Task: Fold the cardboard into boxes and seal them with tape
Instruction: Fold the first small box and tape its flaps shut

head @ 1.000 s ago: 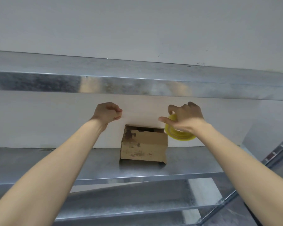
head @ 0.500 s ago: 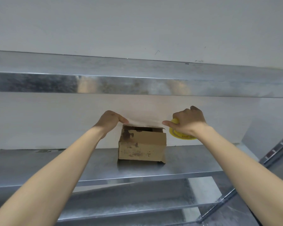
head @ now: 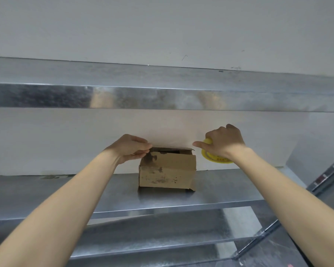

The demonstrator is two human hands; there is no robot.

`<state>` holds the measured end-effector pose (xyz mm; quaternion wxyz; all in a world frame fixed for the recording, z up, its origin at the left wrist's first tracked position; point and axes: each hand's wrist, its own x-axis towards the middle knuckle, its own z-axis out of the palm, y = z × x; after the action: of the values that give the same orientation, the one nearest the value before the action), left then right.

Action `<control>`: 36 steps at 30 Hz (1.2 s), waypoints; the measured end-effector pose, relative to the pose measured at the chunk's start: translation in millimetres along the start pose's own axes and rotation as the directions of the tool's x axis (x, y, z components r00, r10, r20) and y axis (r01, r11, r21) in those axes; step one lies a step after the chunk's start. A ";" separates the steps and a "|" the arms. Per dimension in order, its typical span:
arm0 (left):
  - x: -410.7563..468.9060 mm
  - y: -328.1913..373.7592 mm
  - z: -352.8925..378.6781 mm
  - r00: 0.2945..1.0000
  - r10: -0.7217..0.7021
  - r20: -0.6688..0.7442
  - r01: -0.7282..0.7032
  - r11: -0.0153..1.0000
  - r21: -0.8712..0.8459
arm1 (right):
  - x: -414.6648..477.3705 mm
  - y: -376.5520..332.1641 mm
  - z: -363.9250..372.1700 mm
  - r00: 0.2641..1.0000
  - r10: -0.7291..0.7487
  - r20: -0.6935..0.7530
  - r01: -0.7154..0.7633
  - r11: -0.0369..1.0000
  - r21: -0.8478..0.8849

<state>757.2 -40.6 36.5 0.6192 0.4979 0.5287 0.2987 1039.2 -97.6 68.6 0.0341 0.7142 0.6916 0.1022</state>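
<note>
Metal shelving fills the view against a pale wall, and the small cardboard box point(head: 167, 171) stands on the middle shelf point(head: 46, 193), close to the wall and about halfway between your two arms. One second ago both your hands were raised above the box, the left one in a loose fist with nothing visible in it; now your left hand point(head: 130, 148) has come down to the top left corner of the box, and its fingers point(head: 143, 146) are pinched together there, on what looks like the free end of a clear tape strip point(head: 172, 146) that runs across the top opening. I cannot tell if the end already sticks to the cardboard. Your right hand point(head: 223, 142) has moved a little to the right and has lowered; it is clenched around the yellow tape roll point(head: 214, 158), which is just beside the top right corner of the box, with the forefinger pointing toward the box. The top flaps are still a bit open, since a dark gap shows under the strip. In my judgement this means the sealing of the top has begun: the tape is stretched over the seam, and the next thing needed is to press it down on the flaps, then cut it near the roll. Be careful, the strip may stick crooked if the flaps are not first closed flat.
</note>
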 end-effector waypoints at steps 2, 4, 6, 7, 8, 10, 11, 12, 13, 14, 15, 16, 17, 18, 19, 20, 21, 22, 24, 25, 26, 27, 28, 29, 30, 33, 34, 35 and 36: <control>0.5 2.2 1.7 0.996 -0.081 0.038 0.082 0.996 -0.036 | -0.1 1.1 0.5 1.000 0.013 0.005 -0.013 1.000 0.001; 1.2 5.5 2.3 0.989 -0.139 0.051 0.141 0.988 -0.055 | 0.3 2.2 0.6 1.000 0.023 0.013 -0.023 1.000 0.003; 2.9 9.2 0.8 0.981 -0.183 0.071 0.187 0.980 -0.062 | 0.4 2.1 0.0 1.000 0.018 0.016 -0.018 1.000 0.005; 3.5 11.3 -0.8 0.976 -0.200 0.085 0.205 0.977 -0.062 | 0.2 1.6 -0.6 1.000 0.017 0.016 -0.017 1.000 0.007; 4.0 13.2 -2.4 0.972 -0.214 0.098 0.220 0.974 -0.054 | -0.3 0.9 -1.1 1.000 0.018 0.020 -0.018 1.000 0.011; 4.9 16.5 -5.8 0.967 -0.232 0.105 0.236 0.972 -0.023 | -0.9 0.5 -1.3 1.000 0.021 0.022 -0.022 1.000 0.009; 5.6 17.6 -7.2 0.966 -0.236 0.102 0.239 0.971 -0.014 | -1.2 0.2 -1.4 0.999 0.024 0.023 -0.024 1.000 0.005; 5.7 18.3 -8.0 0.966 -0.239 0.099 0.241 0.970 -0.009 | -1.4 0.2 -1.4 0.999 0.027 0.023 -0.027 1.000 0.003; 5.3 18.9 -8.1 0.965 -0.242 0.098 0.243 0.970 -0.005 | -1.5 0.1 -1.3 0.999 0.030 0.022 -0.030 1.000 0.006; 4.6 19.1 -8.2 0.965 -0.243 0.095 0.244 0.970 0.002 | -1.2 0.1 -0.9 0.999 0.031 0.022 -0.031 0.999 0.014; 3.1 19.2 -7.9 0.965 -0.244 0.091 0.244 0.970 0.015 | -1.4 0.3 -1.0 0.999 0.026 0.020 -0.026 0.999 0.027; 1.7 18.6 -7.9 0.967 -0.241 0.085 0.239 0.970 0.037 | -1.6 0.9 -0.5 1.000 0.018 0.025 -0.019 0.999 0.048; 0.8 17.7 -7.9 0.970 -0.231 0.076 0.227 0.972 0.061 | -1.7 1.9 -0.3 0.999 0.008 0.036 -0.011 0.997 0.071; 0.4 16.2 -7.4 0.976 -0.209 0.063 0.204 0.976 0.079 | -2.1 2.9 -0.4 0.998 -0.003 0.059 -0.003 0.996 0.092; 0.4 14.3 -6.3 0.983 -0.176 0.054 0.171 0.982 0.085 | -2.8 3.9 -0.9 0.996 -0.014 0.088 0.005 0.995 0.103; 0.8 12.3 -4.1 0.990 -0.134 0.049 0.130 0.988 0.080 | -3.4 4.6 -1.6 0.993 -0.027 0.114 0.015 0.995 0.104; 1.0 10.2 -1.2 0.995 -0.086 0.051 0.082 0.994 0.066 | -3.9 4.9 -1.9 0.990 -0.038 0.133 0.025 0.995 0.096; 0.6 8.0 2.7 0.998 -0.042 0.056 0.039 0.998 0.052 | -4.2 5.4 -1.7 0.988 -0.043 0.146 0.030 0.995 0.091; -0.7 3.3 10.1 0.998 0.017 0.060 -0.018 1.000 0.023 | -4.8 6.0 -0.1 0.984 -0.048 0.171 0.031 0.995 0.098; -1.2 0.7 12.9 0.998 0.036 0.060 -0.037 0.999 0.008 | -5.4 5.6 0.1 0.982 -0.049 0.185 0.029 0.994 0.107; -1.3 -2.1 14.8 0.997 0.051 0.059 -0.051 0.999 0.001 | -6.2 4.7 0.3 0.979 -0.049 0.198 0.028 0.993 0.112; -1.2 -4.7 16.3 0.997 0.058 0.056 -0.059 0.998 0.003 | -6.8 3.0 0.1 0.977 -0.053 0.206 0.030 0.993 0.111; -1.6 -7.4 17.2 0.997 0.063 0.048 -0.064 0.998 0.008 | -7.2 1.0 0.4 0.975 -0.061 0.213 0.039 0.994 0.105; -1.9 -9.8 17.9 0.997 0.069 0.037 -0.069 0.998 0.012 | -7.5 -1.4 1.0 0.973 -0.072 0.218 0.051 0.994 0.098; -1.1 -12.1 18.2 0.996 0.080 0.024 -0.081 0.997 0.019 | -7.4 -3.7 2.1 0.971 -0.082 0.222 0.062 0.993 0.097; 2.1 -17.9 18.6 0.992 0.118 -0.043 -0.114 0.991 0.076 | -4.5 -8.6 7.5 0.965 -0.105 0.240 0.081 0.991 0.108; 3.0 -19.8 19.1 0.988 0.132 -0.082 -0.123 0.987 0.103 | -3.1 -10.0 9.3 0.963 -0.112 0.247 0.089 0.991 0.101; 4.8 -21.4 19.9 0.982 0.145 -0.123 -0.129 0.983 0.128 | -1.6 -11.3 11.0 0.960 -0.118 0.254 0.098 0.991 0.090; 5.9 -22.8 21.4 0.974 0.157 -0.164 -0.132 0.980 0.151 | 0.1 -12.4 12.6 0.957 -0.123 0.262 0.105 0.991 0.082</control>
<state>775.6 -49.1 12.0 0.5107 0.5490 0.5628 0.3479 1029.6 -95.8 53.9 0.1085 0.6810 0.7239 -0.0204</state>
